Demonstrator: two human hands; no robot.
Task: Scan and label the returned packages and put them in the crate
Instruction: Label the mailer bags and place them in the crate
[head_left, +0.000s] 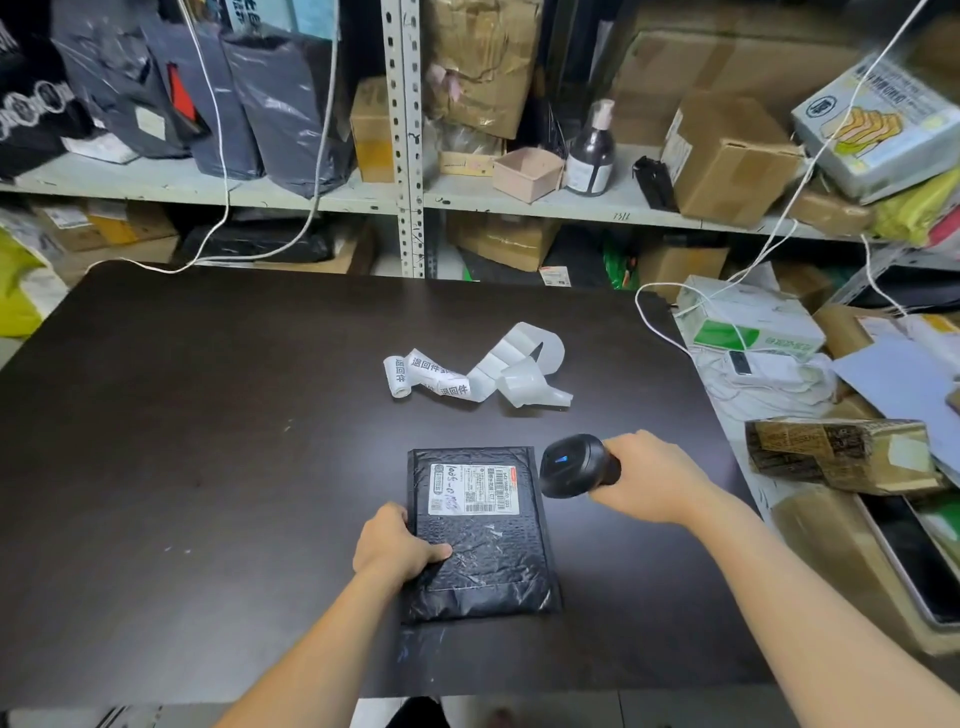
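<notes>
A black package (478, 530) is lying flat on the dark table (208, 441), toward the table's 6 o'clock edge, its white shipping label (474, 490) facing up on the far half; the left hand (395, 545) is gripping the package's 9 o'clock edge, thumb lying across the top, the other fingers curling round the edge and mostly hidden; the right hand (649, 478) is holding a black scanner (576, 466) at the package's 2 o'clock, fingers wrapping tightly round the handle, the head pointing toward the label; a curling strip of printed stickers (467, 374) is lying at the package's 12 o'clock, well apart from it.
</notes>
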